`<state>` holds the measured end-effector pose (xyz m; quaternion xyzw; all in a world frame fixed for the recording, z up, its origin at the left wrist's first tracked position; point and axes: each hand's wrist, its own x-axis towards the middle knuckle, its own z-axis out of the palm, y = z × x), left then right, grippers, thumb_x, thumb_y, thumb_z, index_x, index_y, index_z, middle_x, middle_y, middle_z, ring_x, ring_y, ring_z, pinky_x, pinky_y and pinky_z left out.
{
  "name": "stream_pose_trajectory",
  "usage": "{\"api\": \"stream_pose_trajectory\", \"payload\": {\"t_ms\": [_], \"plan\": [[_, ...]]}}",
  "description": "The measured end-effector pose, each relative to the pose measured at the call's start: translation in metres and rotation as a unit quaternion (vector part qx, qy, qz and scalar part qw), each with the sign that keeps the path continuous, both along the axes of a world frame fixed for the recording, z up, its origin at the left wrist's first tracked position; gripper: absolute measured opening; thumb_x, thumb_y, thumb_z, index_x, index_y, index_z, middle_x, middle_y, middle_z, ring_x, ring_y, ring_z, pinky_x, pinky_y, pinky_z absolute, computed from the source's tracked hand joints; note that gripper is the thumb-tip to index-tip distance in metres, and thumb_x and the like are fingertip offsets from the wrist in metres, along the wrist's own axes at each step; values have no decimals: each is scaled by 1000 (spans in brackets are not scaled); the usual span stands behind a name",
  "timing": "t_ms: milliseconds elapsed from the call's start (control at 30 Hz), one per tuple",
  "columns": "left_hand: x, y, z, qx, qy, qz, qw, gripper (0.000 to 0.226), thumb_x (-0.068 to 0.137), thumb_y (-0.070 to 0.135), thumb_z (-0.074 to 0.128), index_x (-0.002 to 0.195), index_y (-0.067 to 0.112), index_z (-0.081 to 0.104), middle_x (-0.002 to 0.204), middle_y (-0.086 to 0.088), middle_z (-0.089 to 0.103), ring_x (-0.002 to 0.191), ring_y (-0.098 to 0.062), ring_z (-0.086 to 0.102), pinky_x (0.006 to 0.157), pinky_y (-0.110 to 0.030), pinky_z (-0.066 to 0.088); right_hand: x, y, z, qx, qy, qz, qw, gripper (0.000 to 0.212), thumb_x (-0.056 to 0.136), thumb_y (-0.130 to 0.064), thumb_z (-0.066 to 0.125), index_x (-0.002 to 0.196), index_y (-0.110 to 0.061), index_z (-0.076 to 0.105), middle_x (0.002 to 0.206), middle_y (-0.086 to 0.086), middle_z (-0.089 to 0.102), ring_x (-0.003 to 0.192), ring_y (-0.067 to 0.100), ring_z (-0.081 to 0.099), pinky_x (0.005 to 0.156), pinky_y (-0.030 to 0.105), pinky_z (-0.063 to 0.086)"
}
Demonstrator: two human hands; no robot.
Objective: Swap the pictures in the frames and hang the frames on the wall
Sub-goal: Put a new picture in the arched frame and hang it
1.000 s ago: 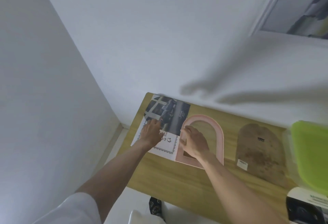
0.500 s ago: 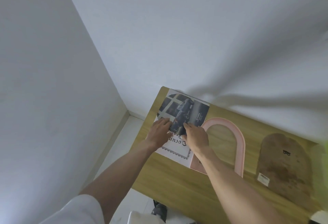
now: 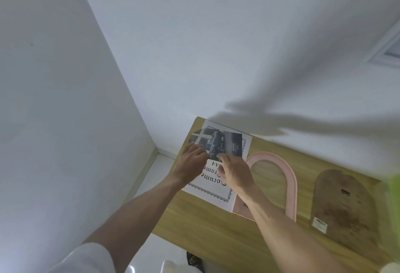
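A dark car picture (image 3: 218,143) lies on a white document-frame insert sheet (image 3: 213,188) at the far left of the wooden table (image 3: 216,236). My left hand (image 3: 189,164) and my right hand (image 3: 234,172) both pinch the picture's near edge. To the right lies an empty pink arched frame (image 3: 291,184), flat on the table, its left side partly under my right forearm. Further right lies the frame's brown arched backing board (image 3: 344,207), with a small hanger and a label on it.
The table stands against a white wall (image 3: 216,45) in a corner. A white-framed picture (image 3: 387,54) hangs at the upper right. A blurred green thing (image 3: 395,188) shows at the right edge. White floor (image 3: 151,175) lies left of the table.
The view has swung left and up. Both hands moved from the sheet and pink frame onto the car picture, which now sits further up the sheet, its near edge held by both.
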<state>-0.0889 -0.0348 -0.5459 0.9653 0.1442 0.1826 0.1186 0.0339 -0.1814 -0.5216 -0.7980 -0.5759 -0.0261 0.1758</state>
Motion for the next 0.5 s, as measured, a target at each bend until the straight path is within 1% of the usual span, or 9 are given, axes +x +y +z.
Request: {"api": "stream_pose_trajectory", "payload": {"t_ms": [67,100,200,233,300,367,400,467,500], "plan": [[3,2,15,-12,-35,-6,999,9,79,14,78,87,16,74,86,4,71,89,-20,65,95,-30,43,-1,3,11,37,12,-10,999,36,72,0,79,106,-10,70,85,3,72,62,22,67,53,30,53],[4,2,24,-28,-49,0,998,13,79,17,78,92,17,74,89,4,71,92,-20,64,94,-29,42,0,3,15,50,28,-17,998,38,77,1,75,111,-13,68,88,2,71,64,22,67,52,30,53],[9,8,50,-70,-62,50,994,34,79,27,79,110,15,71,101,1,73,102,-23,63,97,-31,42,6,-1,34,88,46,-38,994,43,87,1,63,122,-24,61,94,-2,68,71,16,64,56,29,54],[11,9,59,-92,-59,68,992,40,80,30,79,115,15,69,105,0,72,105,-24,63,99,-33,41,10,-4,42,103,48,-44,993,43,88,0,60,124,-25,60,96,-2,68,74,16,64,59,29,54],[17,13,77,-167,-58,102,979,50,79,39,78,121,17,64,108,2,71,105,-19,61,98,-31,40,20,-12,55,136,78,-58,986,42,92,-3,54,126,-27,59,103,-3,68,82,15,64,67,28,54],[26,14,95,-253,-74,127,956,56,73,45,81,120,20,64,108,5,70,101,-13,61,92,-27,45,31,-22,66,165,151,-81,971,42,93,-3,51,127,-27,59,111,-8,67,91,11,64,77,26,53],[30,15,102,-297,-84,134,942,56,70,44,84,117,20,65,105,5,71,98,-12,63,89,-25,48,35,-28,73,182,202,-100,957,43,93,-2,51,125,-28,60,112,-11,67,92,9,63,80,24,51],[38,11,118,-373,-95,135,913,53,64,41,89,109,22,68,93,5,72,89,-12,66,80,-23,50,43,-41,83,209,305,-153,916,44,91,-1,53,120,-33,62,102,-13,69,87,7,63,77,20,49],[42,8,124,-401,-91,134,902,51,63,42,89,105,24,69,89,6,72,85,-11,67,76,-22,50,46,-47,86,217,349,-178,894,43,91,-2,54,117,-35,63,94,-10,69,83,8,63,74,21,48]]}}
